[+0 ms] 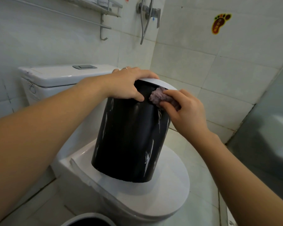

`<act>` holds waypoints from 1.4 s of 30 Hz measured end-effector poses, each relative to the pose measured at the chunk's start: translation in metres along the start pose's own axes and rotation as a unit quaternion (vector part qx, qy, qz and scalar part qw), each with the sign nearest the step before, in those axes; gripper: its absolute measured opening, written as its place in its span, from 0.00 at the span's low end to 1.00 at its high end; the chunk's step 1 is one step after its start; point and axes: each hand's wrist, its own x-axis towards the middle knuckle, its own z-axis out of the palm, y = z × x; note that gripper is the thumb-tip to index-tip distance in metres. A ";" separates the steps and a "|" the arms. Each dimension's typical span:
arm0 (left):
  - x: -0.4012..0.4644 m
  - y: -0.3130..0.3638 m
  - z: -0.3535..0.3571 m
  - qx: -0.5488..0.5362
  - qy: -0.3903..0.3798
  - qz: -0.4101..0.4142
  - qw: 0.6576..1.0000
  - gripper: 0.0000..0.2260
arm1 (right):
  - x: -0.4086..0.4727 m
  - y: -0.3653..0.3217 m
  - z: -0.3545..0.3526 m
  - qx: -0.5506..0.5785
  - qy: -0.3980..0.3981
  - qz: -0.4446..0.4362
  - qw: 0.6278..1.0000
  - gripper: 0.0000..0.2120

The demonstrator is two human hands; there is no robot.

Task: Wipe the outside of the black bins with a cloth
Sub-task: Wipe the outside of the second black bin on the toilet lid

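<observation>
The black bin (129,141) stands at the centre of the frame on the closed toilet lid (168,193), tilted slightly. The left hand (126,85) curls over its white rim (167,84), thumb pressed on the black wall. The right hand (185,111) pinches a bunched purple cloth (158,97) against the bin's upper side. A second bin's rim (88,219) shows at the bottom edge; the cistern (55,77) sits upper left.

A second bin (88,220) shows only its rim, cut off at the bottom edge. The left hand (129,84) covers part of the black bin's (129,141) lid; the wall sticker's (220,23) lettering is too small to read.
</observation>
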 end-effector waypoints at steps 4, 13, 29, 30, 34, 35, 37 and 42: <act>0.001 0.000 0.001 0.024 -0.002 0.008 1.000 0.36 | 0.003 -0.005 0.002 -0.005 -0.010 -0.025 1.000 0.13; -0.002 -0.010 0.004 -0.112 0.012 0.010 0.994 0.34 | -0.001 0.002 -0.008 -0.011 -0.012 -0.019 1.000 0.13; 0.001 -0.001 0.002 -0.030 -0.006 0.015 0.999 0.42 | -0.007 -0.005 -0.001 0.006 -0.027 -0.055 0.998 0.15; 0.001 -0.002 0.002 -0.033 -0.005 0.015 0.999 0.42 | -0.012 -0.005 -0.001 0.008 -0.033 -0.074 0.997 0.15; 0.001 -0.003 0.002 -0.038 -0.004 0.016 0.999 0.41 | -0.017 -0.004 -0.003 0.002 -0.063 -0.121 0.991 0.15; 0.002 -0.003 0.002 -0.038 -0.003 0.017 0.999 0.41 | -0.012 -0.004 -0.004 -0.001 -0.059 -0.118 0.991 0.15; 0.002 -0.003 0.002 -0.044 -0.003 0.013 0.999 0.41 | 0.001 -0.005 -0.004 -0.006 -0.032 -0.088 0.996 0.15; 0.002 -0.004 0.000 -0.038 -0.015 0.013 0.999 0.41 | 0.011 -0.011 -0.001 -0.012 -0.028 -0.046 0.998 0.15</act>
